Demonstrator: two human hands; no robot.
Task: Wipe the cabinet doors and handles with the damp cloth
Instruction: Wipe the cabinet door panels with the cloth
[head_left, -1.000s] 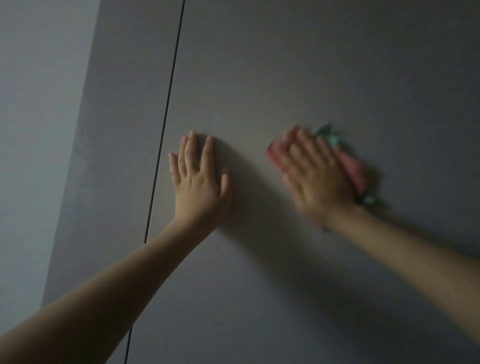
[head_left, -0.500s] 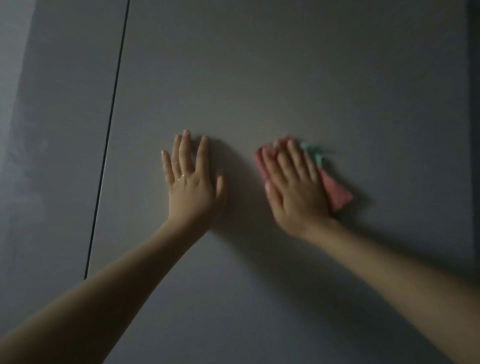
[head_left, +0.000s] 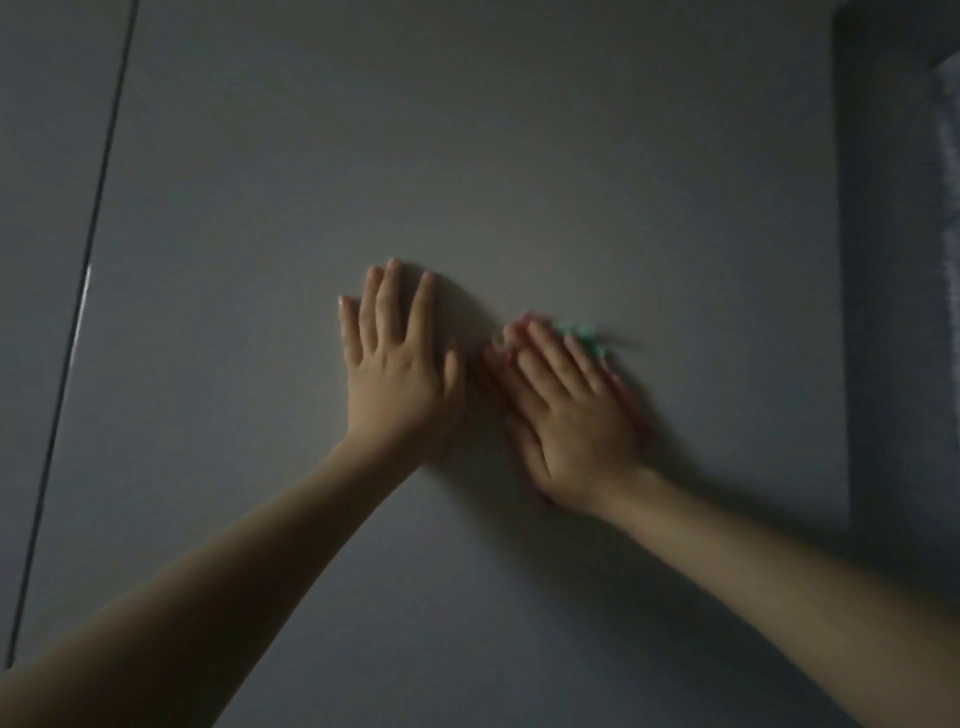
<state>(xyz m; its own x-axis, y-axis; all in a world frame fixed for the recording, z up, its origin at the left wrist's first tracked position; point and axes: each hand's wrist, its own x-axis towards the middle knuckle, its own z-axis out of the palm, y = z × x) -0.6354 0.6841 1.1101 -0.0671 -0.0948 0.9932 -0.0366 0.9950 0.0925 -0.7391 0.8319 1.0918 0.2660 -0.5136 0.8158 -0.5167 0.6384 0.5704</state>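
Observation:
A plain grey cabinet door (head_left: 519, 156) fills most of the view in dim light. My left hand (head_left: 397, 364) lies flat on the door with straight fingers. Just to its right, my right hand (head_left: 566, 410) presses a pink and green cloth (head_left: 582, 332) flat against the door with straight fingers. Only the cloth's edges show around the fingers and along the hand's right side. No handle is in view.
A thin dark gap (head_left: 67, 364) on the left separates this door from the neighbouring door (head_left: 31, 208). A darker vertical surface (head_left: 893, 312) borders the door on the right.
My right hand has slid the cloth leftward and now sits close beside my left hand. The view has shifted right, showing the door's right edge. My left hand stays flat on the door.

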